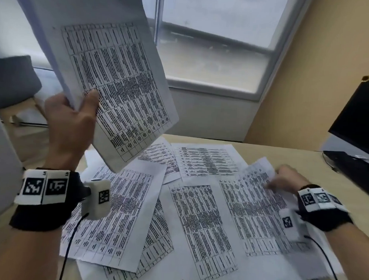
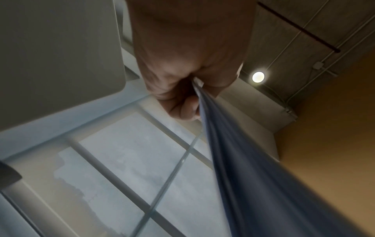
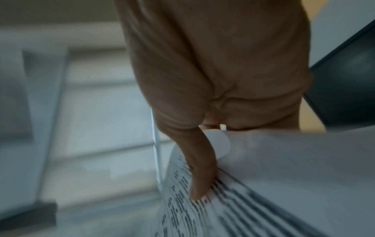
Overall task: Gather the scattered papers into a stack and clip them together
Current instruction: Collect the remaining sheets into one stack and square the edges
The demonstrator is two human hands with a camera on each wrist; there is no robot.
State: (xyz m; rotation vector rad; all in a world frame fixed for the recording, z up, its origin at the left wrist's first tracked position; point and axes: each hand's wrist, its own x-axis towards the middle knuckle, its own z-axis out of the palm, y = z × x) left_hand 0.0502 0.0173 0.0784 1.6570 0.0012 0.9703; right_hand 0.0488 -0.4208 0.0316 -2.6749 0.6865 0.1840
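Our left hand (image 1: 70, 117) grips raised white printed sheets (image 1: 116, 83), while our right hand (image 1: 286, 179) pinches another table-printed sheet (image 1: 254, 196) lying beneath it on the pale wooden desk (image 1: 300, 158).

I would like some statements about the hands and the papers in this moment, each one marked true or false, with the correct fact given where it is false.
1. The left hand holds a bundle of sheets raised above the desk. True.
2. The right hand is empty and rests flat on the bare desk. False: its fingers pinch the far edge of a printed sheet and curl it up.
3. All papers are already gathered in one stack. False: several loose sheets lie spread and overlapping on the desk.
4. A dark monitor stands at the right side of the desk. True.
5. A clip is already fastened on the raised sheets. False: no clip shows on them.
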